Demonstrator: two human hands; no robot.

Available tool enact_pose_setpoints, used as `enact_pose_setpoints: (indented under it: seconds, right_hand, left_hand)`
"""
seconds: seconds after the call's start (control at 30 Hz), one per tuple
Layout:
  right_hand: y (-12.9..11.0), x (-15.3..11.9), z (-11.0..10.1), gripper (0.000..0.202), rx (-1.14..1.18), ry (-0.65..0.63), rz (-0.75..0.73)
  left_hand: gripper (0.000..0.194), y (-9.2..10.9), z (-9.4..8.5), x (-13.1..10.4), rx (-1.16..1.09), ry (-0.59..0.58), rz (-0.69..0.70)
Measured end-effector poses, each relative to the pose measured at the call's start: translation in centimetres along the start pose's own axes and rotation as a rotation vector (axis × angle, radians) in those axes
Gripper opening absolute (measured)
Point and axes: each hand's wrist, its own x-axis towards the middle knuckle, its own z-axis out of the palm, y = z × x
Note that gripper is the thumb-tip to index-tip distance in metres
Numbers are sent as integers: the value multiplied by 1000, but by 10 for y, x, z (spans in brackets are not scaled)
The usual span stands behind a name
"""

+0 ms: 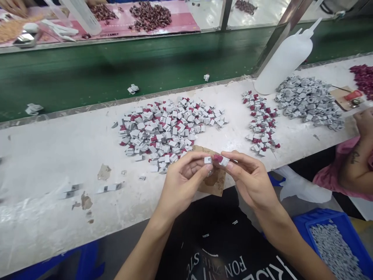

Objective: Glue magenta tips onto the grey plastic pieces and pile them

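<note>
My left hand (190,171) pinches a small light grey plastic piece (208,160) between thumb and forefinger. Close beside it, my right hand (246,171) grips a small grey and dark red plastic piece (223,160), its red end turned toward the left hand. The two pieces are near each other; a narrow gap shows between them. Below the hands lies a brown stained piece of cardboard (214,186) at the table edge. Behind the left hand spreads a large pile of grey and red pieces (166,128). A smaller pile of similar pieces (262,122) lies beyond my right hand.
A white squeeze bottle (287,58) stands by a heap of grey pieces (310,101). A green conveyor belt (101,66) runs behind the white table (37,163). A co-worker's arm (357,155) is at right, above a blue crate (320,217). Another person's hand (14,7) shows at top left.
</note>
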Motion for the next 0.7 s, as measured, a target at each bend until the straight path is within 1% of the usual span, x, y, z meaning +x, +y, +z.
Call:
enact_pose_setpoints:
  seconds: [0.13, 0.3, 0.4, 0.47, 0.53, 0.57, 0.6, 0.63, 0.67, 0.7]
  right_hand:
    - [1, 0, -4, 16, -47, -45, -36]
    - [-7, 3, -2, 16, -208, -88, -59]
    - [-15, 7, 2, 14, -230, -130, -36]
    - [-21, 16, 6, 14, -217, -195, -2]
    - [-30, 34, 10, 19, -234, -300, 24]
    - [-34, 49, 13, 21, -265, -346, 21]
    - [-39, 69, 17, 24, -317, -362, 1]
    - [-42, 92, 21, 25, -396, -334, -40]
    - [-45, 119, 27, 26, -502, -272, -91]
    - [-46, 149, 33, 27, -618, -161, -151]
  left_hand:
    - [17, -1, 0, 3, -10, -29, -8]
    - [19, 0, -2, 4, 57, -35, -33]
    - [18, 6, -7, 4, 135, -23, -26]
    - [20, 14, -14, 6, 173, -20, -31]
    - [23, 25, -24, 9, 222, 2, -22]
    - [24, 32, -29, 12, 262, 27, -5]
    - [25, 39, -33, 16, 314, 61, 23]
    - [25, 46, -38, 22, 376, 101, 56]
    - [24, 53, -43, 30, 443, 141, 90]
    - [22, 58, -47, 41, 507, 176, 122]
